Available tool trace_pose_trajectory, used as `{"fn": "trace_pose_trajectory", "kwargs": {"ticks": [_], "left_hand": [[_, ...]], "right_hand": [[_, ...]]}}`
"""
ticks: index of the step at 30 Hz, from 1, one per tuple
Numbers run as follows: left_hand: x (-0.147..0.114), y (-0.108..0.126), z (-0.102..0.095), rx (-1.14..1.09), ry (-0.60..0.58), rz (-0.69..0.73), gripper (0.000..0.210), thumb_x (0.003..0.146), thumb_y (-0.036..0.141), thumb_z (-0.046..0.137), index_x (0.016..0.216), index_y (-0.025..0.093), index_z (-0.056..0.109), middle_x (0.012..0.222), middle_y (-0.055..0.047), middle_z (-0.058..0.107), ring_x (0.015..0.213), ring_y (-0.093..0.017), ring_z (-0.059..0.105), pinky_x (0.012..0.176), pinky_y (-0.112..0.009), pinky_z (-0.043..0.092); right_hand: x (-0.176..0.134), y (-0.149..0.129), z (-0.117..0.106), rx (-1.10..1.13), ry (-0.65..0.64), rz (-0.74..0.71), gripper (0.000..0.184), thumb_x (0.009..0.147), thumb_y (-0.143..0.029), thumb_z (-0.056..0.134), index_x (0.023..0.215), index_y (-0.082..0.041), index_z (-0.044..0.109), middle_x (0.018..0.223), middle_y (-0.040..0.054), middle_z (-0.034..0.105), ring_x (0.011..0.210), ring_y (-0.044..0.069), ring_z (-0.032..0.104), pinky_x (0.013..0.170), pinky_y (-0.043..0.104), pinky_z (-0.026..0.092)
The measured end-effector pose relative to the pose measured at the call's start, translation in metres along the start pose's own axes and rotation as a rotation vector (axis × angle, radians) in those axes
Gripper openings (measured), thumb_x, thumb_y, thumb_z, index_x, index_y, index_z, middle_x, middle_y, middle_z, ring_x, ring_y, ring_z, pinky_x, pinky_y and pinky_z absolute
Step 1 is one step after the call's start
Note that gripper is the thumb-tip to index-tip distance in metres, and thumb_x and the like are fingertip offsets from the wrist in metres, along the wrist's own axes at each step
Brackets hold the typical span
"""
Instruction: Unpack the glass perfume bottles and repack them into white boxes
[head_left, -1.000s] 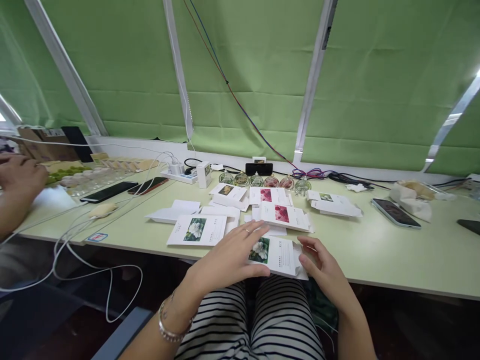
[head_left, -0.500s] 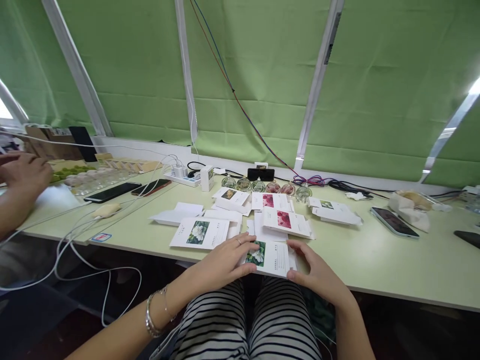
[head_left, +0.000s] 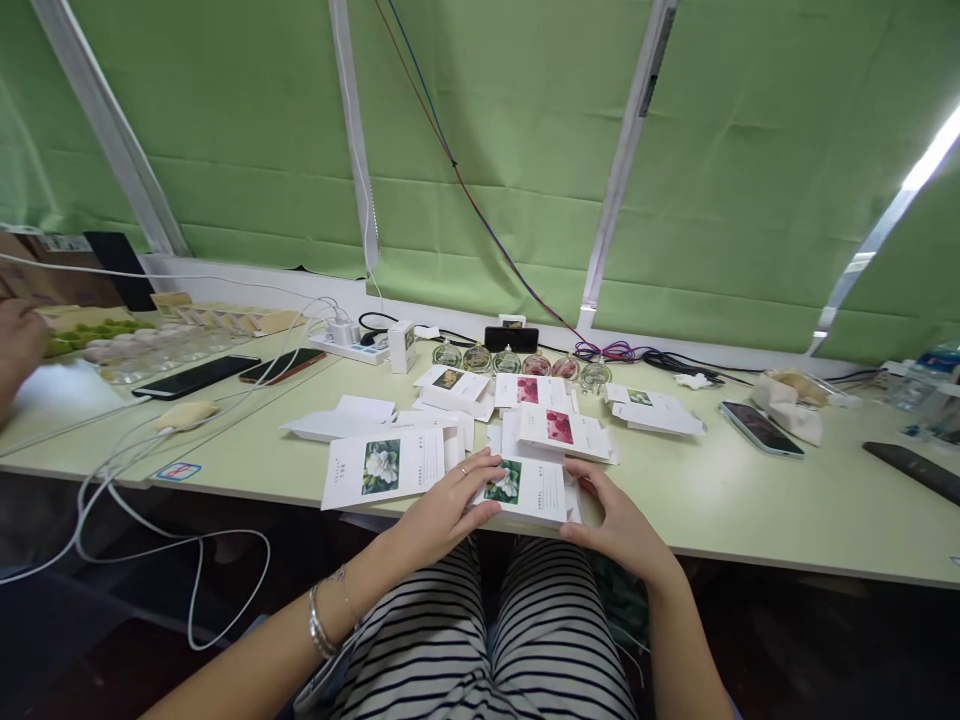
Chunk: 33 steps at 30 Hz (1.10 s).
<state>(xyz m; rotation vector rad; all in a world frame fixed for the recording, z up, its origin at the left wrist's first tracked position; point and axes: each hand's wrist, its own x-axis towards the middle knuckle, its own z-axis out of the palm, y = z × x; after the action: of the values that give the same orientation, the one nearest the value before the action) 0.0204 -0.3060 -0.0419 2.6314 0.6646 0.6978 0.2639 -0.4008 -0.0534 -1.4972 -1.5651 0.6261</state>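
1. So, the white carton (head_left: 534, 490) is held left-side by the left hand (head_left: 451, 495), fingers loosely spread.
2. Between both hands, it's best kept flat, unsquashed.
3. Flap end (head_left: 573, 502) is half-circled by the right hand (head_left: 621, 522); whether it's pinched can't be told.

Our left hand (head_left: 450, 500) lies palm down, fingers reaching far and right, thumb apart. Our right hand (head_left: 616, 520) curves leftward, thumb nearer than its fingers (whether either grips, we cannot tell). Both bare forearms (head_left: 255, 648) slant in from the near side.
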Motion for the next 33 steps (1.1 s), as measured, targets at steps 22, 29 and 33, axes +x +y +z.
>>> {"fn": "trace_pose_trajectory", "kwargs": {"ticks": [22,29,33], "left_hand": [[-0.012,-0.001,-0.075,0.696,-0.15,-0.408,0.024,0.076,0.004,0.041,0.093,0.018,0.047,0.102,-0.012,0.052,0.091,-0.025,0.054,0.068,-0.033,0.045],[0.001,-0.03,-0.055,0.532,0.048,-0.371,0.033,0.078,0.001,0.034,0.102,0.017,0.05,0.108,-0.013,0.046,0.095,-0.025,0.049,0.07,-0.034,0.045],[-0.001,-0.014,-0.059,0.347,0.088,-0.286,0.022,0.089,0.024,0.037,0.108,0.018,0.047,0.11,-0.011,0.048,0.095,-0.025,0.053,0.077,-0.037,0.047]], "right_hand": [[-0.006,-0.002,0.001,-0.035,-0.01,0.037,0.066,0.066,-0.044,0.068,0.124,-0.023,0.042,0.13,0.0078,0.047,0.119,0.027,0.044,0.101,0.044,0.035],[-0.004,-0.002,0.001,-0.09,-0.003,0.067,0.061,0.071,-0.044,0.063,0.124,-0.024,0.04,0.131,0.0062,0.045,0.119,0.025,0.043,0.1,0.04,0.036],[-0.004,-0.002,0.002,-0.096,-0.004,0.066,0.058,0.072,-0.042,0.062,0.124,-0.025,0.041,0.131,0.0051,0.045,0.119,0.024,0.043,0.1,0.039,0.035]]}}
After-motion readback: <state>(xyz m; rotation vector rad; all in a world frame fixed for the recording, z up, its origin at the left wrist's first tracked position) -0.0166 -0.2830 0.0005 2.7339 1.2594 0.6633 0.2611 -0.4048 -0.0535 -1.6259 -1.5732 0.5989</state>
